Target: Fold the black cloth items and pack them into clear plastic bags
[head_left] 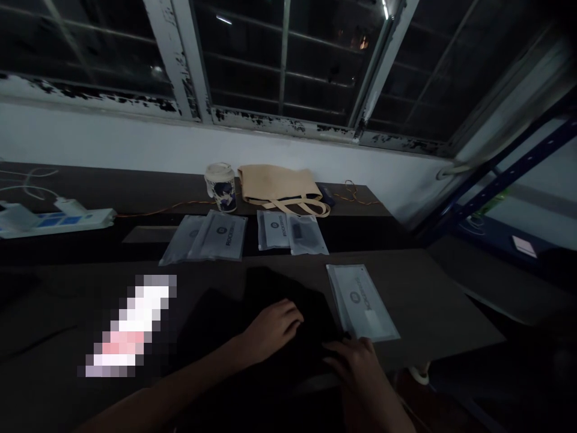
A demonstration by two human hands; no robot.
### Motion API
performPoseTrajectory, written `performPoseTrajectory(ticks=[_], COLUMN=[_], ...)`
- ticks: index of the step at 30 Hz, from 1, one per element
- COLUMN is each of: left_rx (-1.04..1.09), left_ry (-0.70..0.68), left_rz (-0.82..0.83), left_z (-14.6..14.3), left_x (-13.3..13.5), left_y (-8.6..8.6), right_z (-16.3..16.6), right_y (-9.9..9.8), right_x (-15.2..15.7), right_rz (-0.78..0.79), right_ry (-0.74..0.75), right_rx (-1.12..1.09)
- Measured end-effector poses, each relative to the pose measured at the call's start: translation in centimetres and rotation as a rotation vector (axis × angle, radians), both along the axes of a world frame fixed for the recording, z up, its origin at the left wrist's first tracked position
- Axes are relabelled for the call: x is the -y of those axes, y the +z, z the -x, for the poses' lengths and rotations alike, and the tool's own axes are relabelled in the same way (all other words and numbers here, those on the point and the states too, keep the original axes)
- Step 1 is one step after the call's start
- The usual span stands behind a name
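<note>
A black cloth (293,288), rumpled and hard to make out in the dim light, lies on the table in front of me. My left hand (273,328) is on its middle, with the fingers curled together against the fabric. At the cloth's right edge is my right hand (356,361), its fingers bent and closed on the dark fabric; the fingertips are partly lost in shadow. Just beyond my right hand lies a frosted plastic zip bag (360,300) with a printed logo.
Several more frosted bags (220,234) lie farther back, some near a beige tote bag (279,183) and a lidded paper cup (220,186). A power strip (85,221) with cables sits at left. A pixelated bright patch (130,325) covers something on the table. Blue shelving (509,162) stands right.
</note>
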State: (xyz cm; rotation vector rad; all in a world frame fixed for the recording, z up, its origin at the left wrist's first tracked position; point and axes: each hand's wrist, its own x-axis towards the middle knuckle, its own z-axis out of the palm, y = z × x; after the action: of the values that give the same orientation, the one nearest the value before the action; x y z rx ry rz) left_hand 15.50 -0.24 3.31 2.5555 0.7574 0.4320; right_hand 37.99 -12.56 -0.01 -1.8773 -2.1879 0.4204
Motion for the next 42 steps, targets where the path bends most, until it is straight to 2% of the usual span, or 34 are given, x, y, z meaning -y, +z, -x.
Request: performPoseTrajectory(ticks=[2,3,7,8,9,11,13,15,18,21,25,28,32,34,37,42], left_rx=[0.016,0.033,0.115,0.121,0.113,0.06,0.002,-0.026,-0.058,-0.1,-0.125,-0.082,-0.035,-0.068,-0.13,-0.201], left_ry=[-0.038,0.0,0.348,0.384,0.367,0.223,0.073,0.0,0.014,0.058,0.002,-0.028,0.157,0.212,0.179,0.106], left_rz=[-0.029,-0.064,-0.217,-0.235,-0.243,-0.229,-0.203,-0.177,-0.079,0.032,0.078,0.023,-0.123,-0.195,-0.294,-0.311], left_z=[-0.9,-1.3,-2.2,-2.3,-2.2,-2.0,-2.0,-2.3,-2.9,-3.4,-3.5,-3.1,-1.0,0.8,3.6,6.3], left_x=[-0.5,-1.2,-3.9,-3.9,-3.5,-2.1,-0.7,-0.4,-2.0,-4.6,-5.7,-4.0,0.7,3.0,5.0,5.2], left_y=[-0.6,-0.8,-0.3,-0.1,0.0,-0.2,-0.9,-1.7,-2.6,-2.8,-2.1,-1.2,-1.0,-1.8,-3.3,-4.1], right_z=[0.3,0.4,0.7,0.8,0.7,0.8,1.2,2.0,3.5,4.2,4.0,3.8,3.6,3.7,3.9,3.1], right_y=[-0.1,0.0,0.4,0.7,0.9,1.5,2.0,2.0,1.0,-0.2,0.2,1.8,3.1,2.7,1.3,0.0], right_x=[0.1,0.2,0.5,0.5,0.5,0.3,0.0,-0.3,-0.5,-0.2,0.7,1.1,-0.3,-1.6,-3.4,-4.1], right_rz=[-0.03,-0.044,-0.102,-0.111,-0.117,-0.14,-0.196,-0.265,-0.303,-0.267,-0.17,-0.093,-0.119,-0.181,-0.233,-0.197], right_ry=[-0.004,-0.008,-0.033,-0.035,-0.037,-0.05,-0.059,-0.038,0.029,0.098,0.153,0.118,0.033,0.007,0.071,0.185], right_rx=[0.01,0.018,0.062,0.068,0.07,0.065,0.045,0.003,-0.056,-0.026,0.002,-0.036,-0.073,-0.034,0.059,0.138])
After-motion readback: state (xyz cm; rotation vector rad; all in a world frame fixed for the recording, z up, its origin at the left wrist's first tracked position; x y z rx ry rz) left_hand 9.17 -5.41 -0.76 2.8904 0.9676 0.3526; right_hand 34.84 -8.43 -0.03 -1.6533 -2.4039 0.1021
